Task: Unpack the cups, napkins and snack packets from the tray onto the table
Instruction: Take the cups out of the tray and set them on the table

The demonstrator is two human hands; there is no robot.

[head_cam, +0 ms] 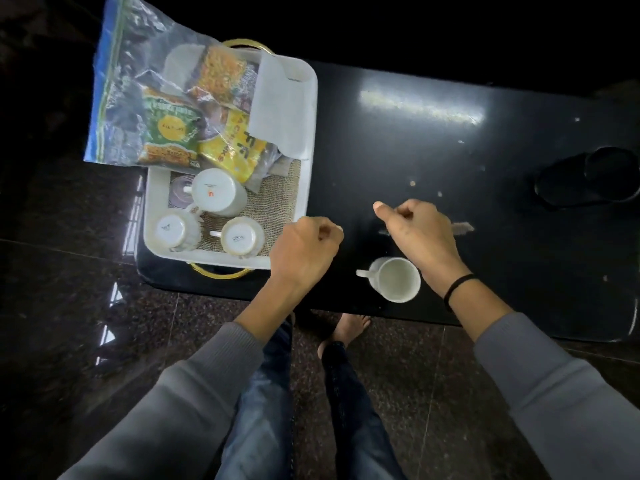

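Tray [313, 109]: white, gold handles, at the left end of the bench [450, 150].

We count in it:
- Three cups upside down on a woven mat [277, 202]: tall cup [214, 192], corner cup [176, 228], front cup [242, 235].
- A white napkin [280, 109] along the right wall.
- A clear zip bag [138, 81] overhanging the left rim, with a green packet [169, 129], a yellow packet [232, 143] and an orange packet [221, 74].

Upright cup [396, 280]: white, empty, on the bench by its front edge.

Left hand [304, 251] and right hand [419, 233]: fingers curled in, seemingly holding nothing.
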